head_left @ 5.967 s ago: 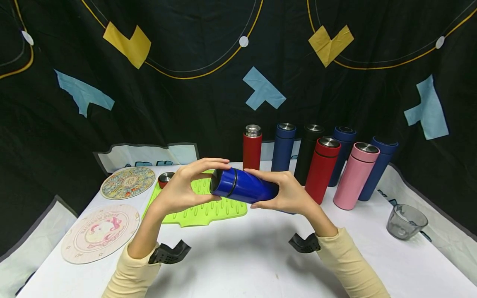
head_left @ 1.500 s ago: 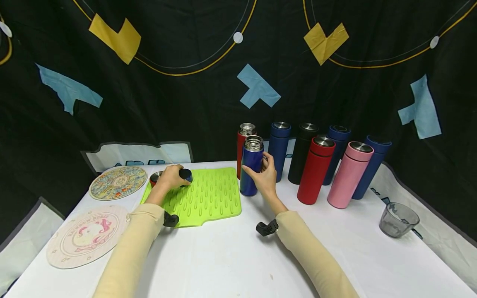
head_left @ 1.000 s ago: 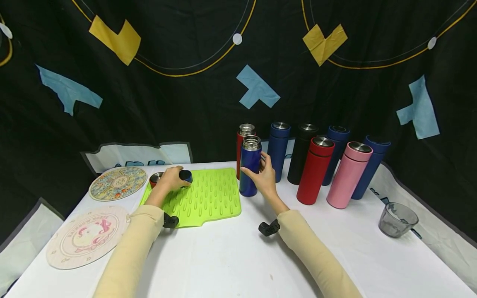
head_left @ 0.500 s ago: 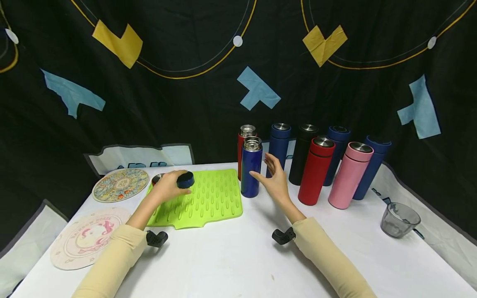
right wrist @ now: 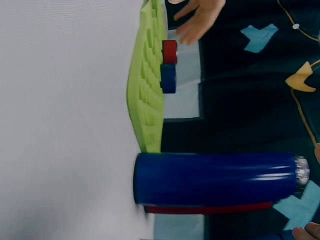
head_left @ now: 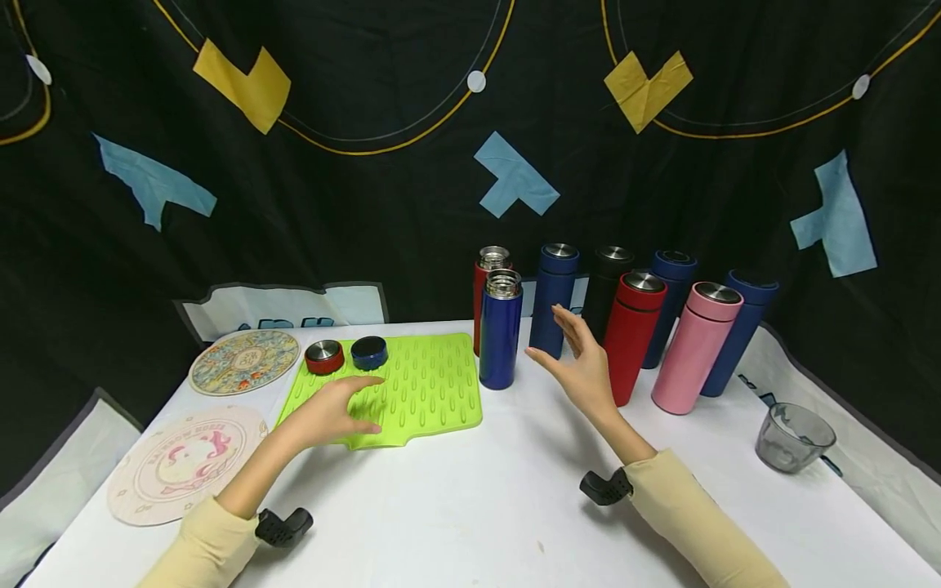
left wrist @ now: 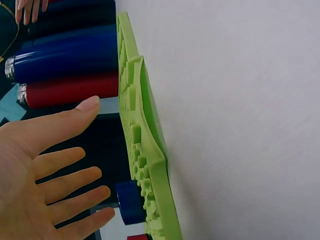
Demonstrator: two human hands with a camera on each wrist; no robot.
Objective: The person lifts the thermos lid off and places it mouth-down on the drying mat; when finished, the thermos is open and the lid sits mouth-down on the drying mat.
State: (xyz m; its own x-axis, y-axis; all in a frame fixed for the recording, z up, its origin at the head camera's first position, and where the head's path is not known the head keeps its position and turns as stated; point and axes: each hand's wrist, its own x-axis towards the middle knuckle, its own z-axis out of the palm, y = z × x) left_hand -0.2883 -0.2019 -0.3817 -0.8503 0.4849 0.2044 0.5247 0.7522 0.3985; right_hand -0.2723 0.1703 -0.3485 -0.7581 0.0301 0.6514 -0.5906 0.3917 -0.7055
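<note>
I've got my L hand raised just by the near edge of the green mat, fingers straight, thumb spread well away, holding nothing. Just beyond it, on the mat's far L part, sit 2 lids: the blue lid approx straight ahead of those fingers, and the red lid w/ silver top, a bit to its L. My R hand is also spread wide, fingers extended, thumb pointing L, nothing in grip. Just L of that thumb, w/ a small gap, is the blue bottle, upright on the worktop, silver threaded neck bare; R wrist cam also shows it clear of my fingers. Right behind it, farther from R hand, is the uncapped red bottle, partly hidden. Behind and R of R hand is a grp of 6 capped bottles: 3 navy, 1 black, 1 red, 1 pink. The gray glass is well off to R hand's R, tilted. To L hand's L lie 2 round mats: patterned mat farther away, pink-print mat nearer.
</note>
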